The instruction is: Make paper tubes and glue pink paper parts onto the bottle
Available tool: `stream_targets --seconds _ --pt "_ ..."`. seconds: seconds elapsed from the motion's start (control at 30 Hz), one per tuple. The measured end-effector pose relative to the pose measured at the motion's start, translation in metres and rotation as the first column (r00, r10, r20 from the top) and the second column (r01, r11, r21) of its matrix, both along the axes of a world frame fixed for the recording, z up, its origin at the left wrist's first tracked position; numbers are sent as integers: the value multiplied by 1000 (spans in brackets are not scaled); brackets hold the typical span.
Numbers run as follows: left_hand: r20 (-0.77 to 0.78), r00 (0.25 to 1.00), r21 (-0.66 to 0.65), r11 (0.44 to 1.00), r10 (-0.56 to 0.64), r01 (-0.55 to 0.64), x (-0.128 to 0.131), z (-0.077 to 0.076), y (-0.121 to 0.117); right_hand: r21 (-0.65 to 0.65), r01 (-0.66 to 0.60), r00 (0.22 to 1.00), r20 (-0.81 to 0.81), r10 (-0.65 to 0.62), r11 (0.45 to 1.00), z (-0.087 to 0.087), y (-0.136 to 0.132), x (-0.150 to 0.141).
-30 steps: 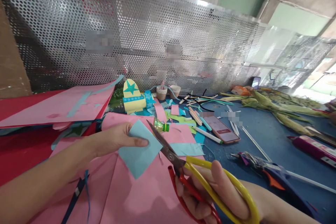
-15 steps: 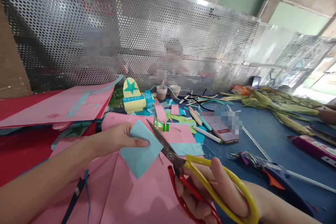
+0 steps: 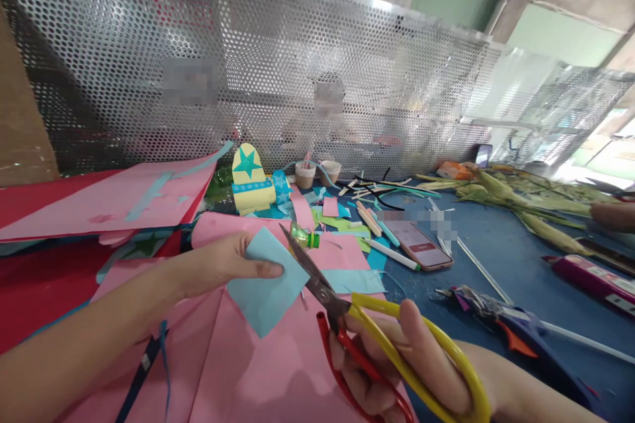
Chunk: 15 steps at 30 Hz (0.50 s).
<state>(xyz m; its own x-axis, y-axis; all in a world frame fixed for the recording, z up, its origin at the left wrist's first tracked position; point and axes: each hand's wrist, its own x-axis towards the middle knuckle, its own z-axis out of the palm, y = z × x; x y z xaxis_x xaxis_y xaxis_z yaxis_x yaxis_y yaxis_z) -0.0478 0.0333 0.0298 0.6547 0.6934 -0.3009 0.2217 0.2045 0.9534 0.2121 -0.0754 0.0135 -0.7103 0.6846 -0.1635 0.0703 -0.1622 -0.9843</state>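
Pinched between thumb and fingers of my left hand (image 3: 238, 261) is a light blue piece of paper (image 3: 265, 297), held with one corner pointing down. My right hand (image 3: 397, 357) grips scissors (image 3: 325, 297) with one yellow and one red handle loop. Their blades point up and left, and lie against the right corner of the blue paper. Pink paper sheets (image 3: 258, 383) spread beneath both hands. Just behind the blade tips lies a green bottle neck (image 3: 303, 236).
A glue gun (image 3: 516, 337) with an orange trigger lies at the right, near a purple box (image 3: 595, 284). Behind are a phone (image 3: 424, 248), markers, paper scraps and a yellow paper rocket shape (image 3: 253, 195). Dried husks (image 3: 550, 231) lie far right, beside another person's hand (image 3: 610, 216).
My hands, the paper and the scissors stay almost in place. The other person's hand at the far right has shifted slightly left.
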Motion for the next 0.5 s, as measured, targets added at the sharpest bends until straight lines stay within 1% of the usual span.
stream_targets --seconds 0.1,0.3,0.4,0.5 --pt "8 1000 -4 1000 2 -2 0 -1 0 13 3 1000 -21 -3 1000 0 0 -1" --pt "5 1000 4 1000 -5 5 -1 -1 0 -12 2 1000 -17 -2 1000 -6 -1 1" --pt "20 1000 -3 1000 -18 18 0 -1 0 -14 -1 1000 9 1 1000 -3 0 2" --pt "33 999 -31 999 -23 24 1 0 0 15 -12 1000 8 11 1000 1 1 2"
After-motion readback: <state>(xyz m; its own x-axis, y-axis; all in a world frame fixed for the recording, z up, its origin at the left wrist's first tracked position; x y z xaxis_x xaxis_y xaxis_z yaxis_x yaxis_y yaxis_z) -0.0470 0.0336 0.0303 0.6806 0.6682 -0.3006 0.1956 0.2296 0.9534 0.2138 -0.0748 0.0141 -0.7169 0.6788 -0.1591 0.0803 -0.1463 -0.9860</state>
